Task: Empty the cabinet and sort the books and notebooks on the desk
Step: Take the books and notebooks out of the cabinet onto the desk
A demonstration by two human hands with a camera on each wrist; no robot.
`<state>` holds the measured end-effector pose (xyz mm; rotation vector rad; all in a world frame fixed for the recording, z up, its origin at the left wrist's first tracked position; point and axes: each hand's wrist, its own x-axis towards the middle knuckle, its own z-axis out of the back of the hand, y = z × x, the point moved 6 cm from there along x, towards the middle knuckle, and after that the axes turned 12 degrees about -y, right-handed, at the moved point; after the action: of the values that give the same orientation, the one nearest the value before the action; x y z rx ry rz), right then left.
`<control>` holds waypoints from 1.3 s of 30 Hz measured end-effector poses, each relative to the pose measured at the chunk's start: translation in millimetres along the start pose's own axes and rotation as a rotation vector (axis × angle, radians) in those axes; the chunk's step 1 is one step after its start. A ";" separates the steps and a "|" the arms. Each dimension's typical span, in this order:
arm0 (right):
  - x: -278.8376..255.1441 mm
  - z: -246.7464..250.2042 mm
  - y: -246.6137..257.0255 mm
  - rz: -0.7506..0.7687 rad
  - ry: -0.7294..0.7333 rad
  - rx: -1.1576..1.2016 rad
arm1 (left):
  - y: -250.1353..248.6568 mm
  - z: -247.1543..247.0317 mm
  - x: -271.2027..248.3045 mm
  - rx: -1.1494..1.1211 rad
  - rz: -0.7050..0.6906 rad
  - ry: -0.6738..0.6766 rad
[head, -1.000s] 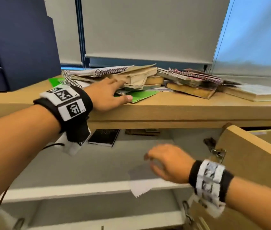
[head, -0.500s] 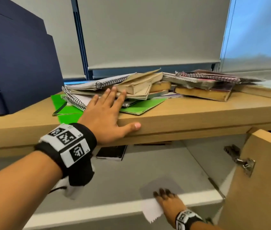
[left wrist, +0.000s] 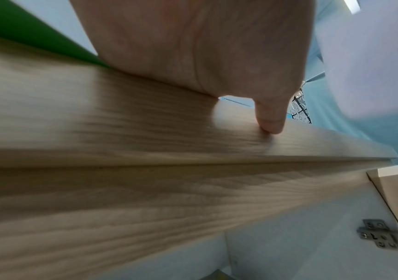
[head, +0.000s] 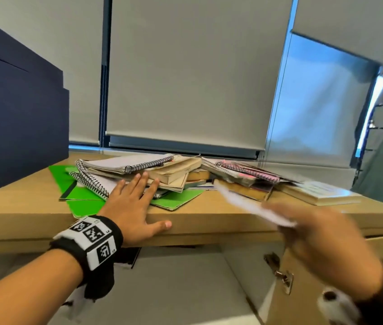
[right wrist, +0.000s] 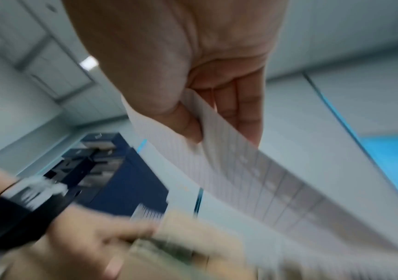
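Your worktop (head: 33,214) already carries the books and notebooks (head: 162,174), heaped unsorted. Your left hand (head: 134,205) stays spread flat on its edge. Your right hand (head: 322,245) has lifted the lined paper sheet (head: 253,207) from the cabinet shelf (head: 174,289), pinching it above the worktop; emptying looks nearly finished.

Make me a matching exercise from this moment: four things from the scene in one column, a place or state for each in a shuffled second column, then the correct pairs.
Things
1. left hand
2. lined sheet of paper
3. green folder
4. cabinet door

Places or states
A. swung open on its hinge, below the desk edge
B. lying flat under the pile of spiral notebooks
C. pinched between thumb and fingers of the right hand
D. spread flat on the desk, thumb over its front edge

Pairs: 1-D, 2-C, 3-B, 4-A
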<state>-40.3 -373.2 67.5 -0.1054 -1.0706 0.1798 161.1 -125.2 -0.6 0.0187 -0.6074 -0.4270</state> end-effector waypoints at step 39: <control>-52.2 -86.4 81.5 0.291 -0.082 0.455 | 42.3 44.7 -110.3 -0.312 -0.008 -0.560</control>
<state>3.5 -303.4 -32.7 0.1591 -1.0683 0.6895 71.1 -38.4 -18.4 -0.4079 -1.0846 -0.5344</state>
